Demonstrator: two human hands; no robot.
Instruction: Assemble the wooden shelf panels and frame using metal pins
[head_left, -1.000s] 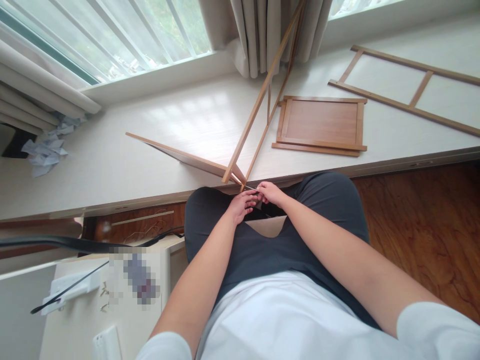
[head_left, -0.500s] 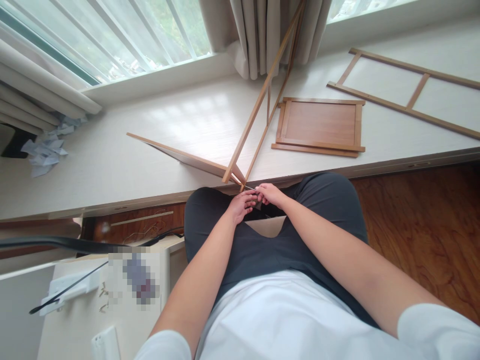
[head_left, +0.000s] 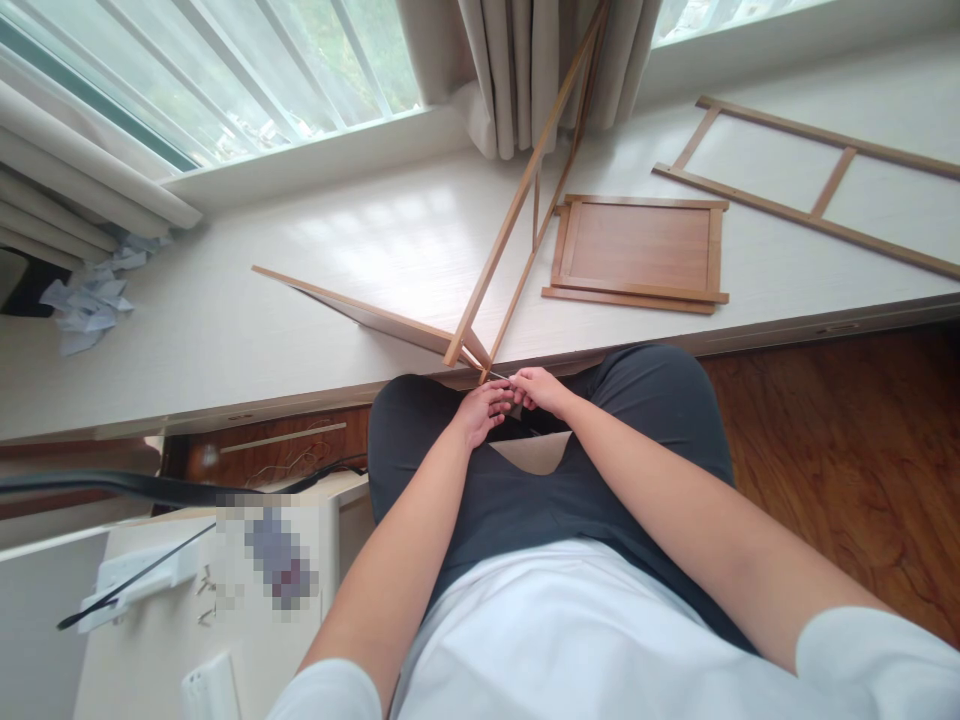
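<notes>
My right hand is closed around a thin metal-shafted tool; its grip is hidden by my fingers. The shaft points left at the near end of a wooden ladder-like frame, which stands on its edge. Joined or touching at that same corner, a flat wooden panel reaches away to the left, also on edge. Just below this corner is my left hand, its fingers slightly bent and apart, close to the tool and to my right fingers. Whether its fingertips touch the wood, I cannot tell.
On the white ledge lie stacked wooden panels and a second wooden frame. Torn white paper is at the left by the curtain. A small table at lower left bears small metal pieces and a power strip.
</notes>
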